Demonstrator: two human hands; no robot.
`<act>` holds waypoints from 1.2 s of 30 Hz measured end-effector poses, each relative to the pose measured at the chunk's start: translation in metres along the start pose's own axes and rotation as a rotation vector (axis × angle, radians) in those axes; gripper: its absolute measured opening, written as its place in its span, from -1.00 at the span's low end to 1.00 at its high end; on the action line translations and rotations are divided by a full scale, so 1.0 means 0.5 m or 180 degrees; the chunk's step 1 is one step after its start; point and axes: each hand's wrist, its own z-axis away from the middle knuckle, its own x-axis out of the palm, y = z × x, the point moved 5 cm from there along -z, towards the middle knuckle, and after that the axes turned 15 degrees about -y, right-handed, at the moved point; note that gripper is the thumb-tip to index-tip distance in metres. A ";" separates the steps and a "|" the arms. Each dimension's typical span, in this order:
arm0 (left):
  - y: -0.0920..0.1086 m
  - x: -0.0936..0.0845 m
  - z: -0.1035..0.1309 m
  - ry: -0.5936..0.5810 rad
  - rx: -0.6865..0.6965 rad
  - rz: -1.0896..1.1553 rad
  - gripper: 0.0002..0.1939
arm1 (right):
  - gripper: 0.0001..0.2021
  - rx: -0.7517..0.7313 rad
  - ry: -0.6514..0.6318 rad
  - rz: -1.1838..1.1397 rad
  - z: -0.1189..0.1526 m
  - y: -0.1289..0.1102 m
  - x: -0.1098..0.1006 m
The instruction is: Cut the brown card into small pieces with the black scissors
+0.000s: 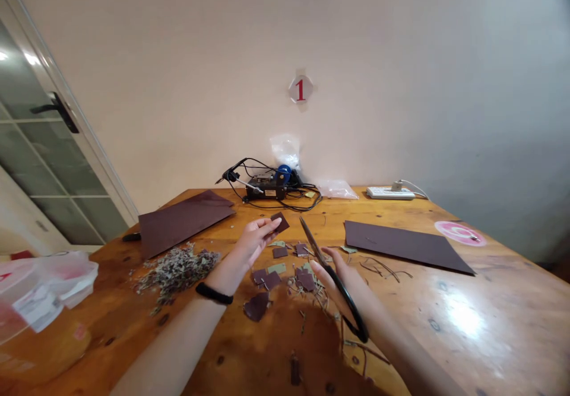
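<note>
Between the thumb and fingers of my left hand (258, 237) is a small dark maroon square piece of paper or card (281, 223). My right hand (341, 277) is wrapped round a pair of black-handled scissors (315, 239), whose blades point up and away and look closed. The scissors are to the right of the held piece and apart from it. Below both hands lie several cut scraps (305, 279), some maroon and some greenish, mixed with bits of dry stem. A maroon scrap with a curved edge (257, 306) rests nearer to me.
Large maroon sheets lie at left (184, 221) and right (405, 246). Dried flowers (178, 271) are heaped beside my left forearm. A black device with cables (266, 189), a clear plastic bag (337, 189) and a power strip (389, 193) line the back. Plastic packaging (44, 289) is at far left.
</note>
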 end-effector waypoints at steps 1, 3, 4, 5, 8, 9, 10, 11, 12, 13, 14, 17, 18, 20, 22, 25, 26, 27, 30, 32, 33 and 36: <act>0.003 -0.001 0.000 0.0025 0.0031 0.0000 -0.67 | -0.23 0.0250 0.0066 0.0405 -0.007 0.011 -0.009; 0.007 0.000 0.001 0.0072 0.0080 -0.0012 -0.64 | -0.20 0.0531 0.0008 0.0977 -0.018 0.024 -0.018; 0.008 0.002 0.002 0.0079 0.0098 -0.0023 -0.63 | -0.20 0.0632 -0.0007 0.1211 -0.020 0.027 -0.021; 0.009 0.004 0.003 0.0075 0.0115 -0.0040 -0.61 | -0.22 0.0703 -0.0021 0.1402 -0.021 0.028 -0.023; 0.016 0.007 0.007 0.0010 0.0159 -0.0118 -0.61 | -0.28 0.0785 -0.0035 0.1810 -0.018 0.025 -0.018; 0.020 0.008 0.008 -0.0022 0.0181 -0.0160 -0.63 | -0.30 0.0803 -0.0057 0.1890 -0.018 0.024 -0.014; 0.024 0.008 0.009 -0.0044 0.0220 -0.0215 -0.64 | -0.31 0.0821 -0.0072 0.1953 -0.018 0.024 -0.010; 0.029 0.009 0.010 -0.0049 0.0270 -0.0278 -0.65 | -0.31 0.0833 -0.0083 0.2004 -0.019 0.025 -0.006; 0.034 0.009 0.011 -0.0039 0.0310 -0.0340 -0.66 | -0.31 0.0847 -0.0096 0.2036 -0.020 0.027 -0.002; 0.038 0.009 0.012 -0.0021 0.0336 -0.0391 -0.66 | -0.30 0.0859 -0.0100 0.2058 -0.020 0.028 0.001; 0.041 0.010 0.013 0.0000 0.0343 -0.0426 -0.65 | -0.30 0.0857 -0.0106 0.2075 -0.021 0.029 0.003; 0.046 0.015 0.015 0.0005 0.0284 -0.0421 -0.61 | -0.30 0.0847 -0.0226 0.2104 -0.017 0.032 0.007; 0.046 0.017 0.015 -0.0015 0.0252 -0.0419 -0.60 | -0.30 0.0859 -0.0290 0.2119 -0.014 0.032 0.006; 0.042 0.019 0.016 -0.0042 0.0109 -0.0467 -0.60 | -0.31 0.0855 -0.0408 0.2155 -0.005 0.028 0.002; 0.033 0.022 0.016 -0.0077 -0.0086 -0.0546 -0.61 | -0.38 0.0826 -0.0334 0.2166 0.003 0.020 -0.012; 0.019 0.037 0.017 -0.0378 -0.0167 -0.0599 -0.59 | -0.62 0.0501 0.0478 0.1697 0.012 -0.003 -0.049; 0.015 0.046 0.019 -0.0580 -0.0122 -0.0594 -0.58 | -0.65 0.0244 0.0754 0.1287 0.014 -0.009 -0.059; 0.012 0.057 0.022 -0.0802 -0.0053 -0.0592 -0.57 | -0.65 -0.0049 0.0874 0.0745 0.014 -0.013 -0.064; 0.004 0.088 0.039 -0.1377 0.0185 -0.0644 -0.58 | -0.57 -0.0692 0.0120 -0.1156 -0.003 -0.013 -0.036; 0.001 0.105 0.053 -0.1641 0.0239 -0.0753 -0.61 | -0.56 -0.0798 -0.0638 -0.2106 -0.011 -0.016 0.001; 0.000 0.112 0.059 -0.1759 0.0237 -0.0812 -0.63 | -0.55 -0.0829 -0.0904 -0.2447 -0.011 -0.019 0.016; 0.001 0.129 0.075 -0.2160 0.0236 -0.0919 -0.64 | -0.59 -0.0936 -0.1371 -0.3011 -0.005 -0.028 0.045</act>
